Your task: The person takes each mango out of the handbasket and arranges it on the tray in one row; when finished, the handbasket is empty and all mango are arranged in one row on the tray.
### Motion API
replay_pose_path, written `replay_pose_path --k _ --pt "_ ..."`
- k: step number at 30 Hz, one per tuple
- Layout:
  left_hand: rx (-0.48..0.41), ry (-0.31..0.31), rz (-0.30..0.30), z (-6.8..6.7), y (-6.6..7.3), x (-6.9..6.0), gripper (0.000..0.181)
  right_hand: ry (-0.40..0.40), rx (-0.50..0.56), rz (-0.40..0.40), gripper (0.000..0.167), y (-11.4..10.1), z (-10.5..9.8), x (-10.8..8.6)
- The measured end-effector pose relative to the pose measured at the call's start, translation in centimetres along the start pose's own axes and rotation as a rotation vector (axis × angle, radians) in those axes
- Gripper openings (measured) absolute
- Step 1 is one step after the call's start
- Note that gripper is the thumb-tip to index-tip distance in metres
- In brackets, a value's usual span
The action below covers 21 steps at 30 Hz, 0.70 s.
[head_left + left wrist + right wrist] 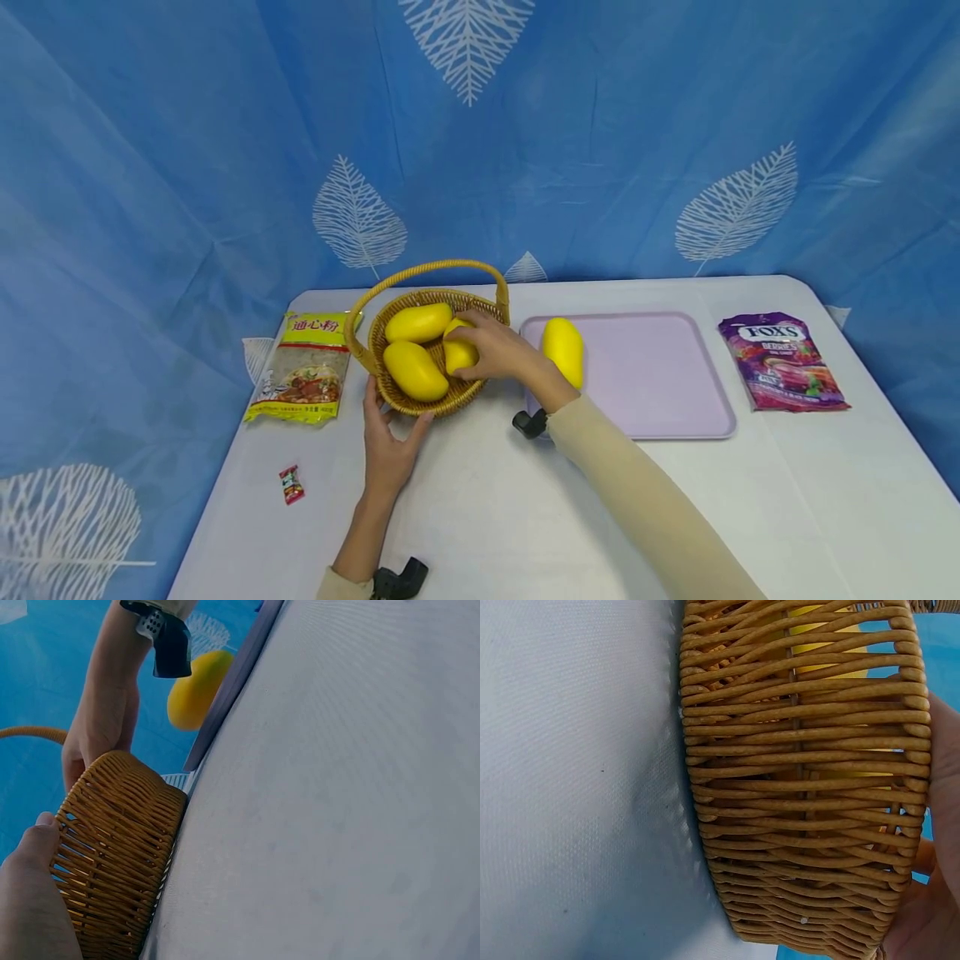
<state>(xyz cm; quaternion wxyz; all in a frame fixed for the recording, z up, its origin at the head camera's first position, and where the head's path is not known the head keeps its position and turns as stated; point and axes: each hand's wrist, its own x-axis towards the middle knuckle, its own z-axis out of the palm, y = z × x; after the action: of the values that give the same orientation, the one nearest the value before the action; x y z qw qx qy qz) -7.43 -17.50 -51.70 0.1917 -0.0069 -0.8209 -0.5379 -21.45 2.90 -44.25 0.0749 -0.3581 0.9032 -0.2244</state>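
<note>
In the head view, a wicker basket (435,408) with an arched handle holds three yellow mangoes. One mango (417,322) lies at the back and another mango (415,372) at the front left. My right hand (495,346) reaches over the rim and grips the third mango (461,354) inside the basket. My left hand (392,454) rests against the basket's front left side, thumb and fingers spread along it. In the left wrist view, the left thumb (39,838) touches the rim; the other fingers are hidden. The basket wall (810,765) covers most of the right wrist view.
Right of the basket lies a lilac tray (645,375), with a mango (563,352) at its left edge. A purple candy bag (783,362) is at the far right. A yellow pasta packet (303,367) and a small red wrapped candy (292,484) lie on the left.
</note>
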Motion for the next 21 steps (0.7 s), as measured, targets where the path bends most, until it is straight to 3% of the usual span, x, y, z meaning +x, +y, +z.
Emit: replay_pose_path --k 15,21 --pt "-0.013 0.000 0.000 0.0 0.0 0.0 0.102 0.125 0.065 -0.062 0.054 -0.2 -0.9 -1.1" --pt "-0.003 -0.001 0.005 0.1 0.0 -0.1 0.103 0.185 0.064 -0.121 0.053 -0.5 -1.4 -1.7"
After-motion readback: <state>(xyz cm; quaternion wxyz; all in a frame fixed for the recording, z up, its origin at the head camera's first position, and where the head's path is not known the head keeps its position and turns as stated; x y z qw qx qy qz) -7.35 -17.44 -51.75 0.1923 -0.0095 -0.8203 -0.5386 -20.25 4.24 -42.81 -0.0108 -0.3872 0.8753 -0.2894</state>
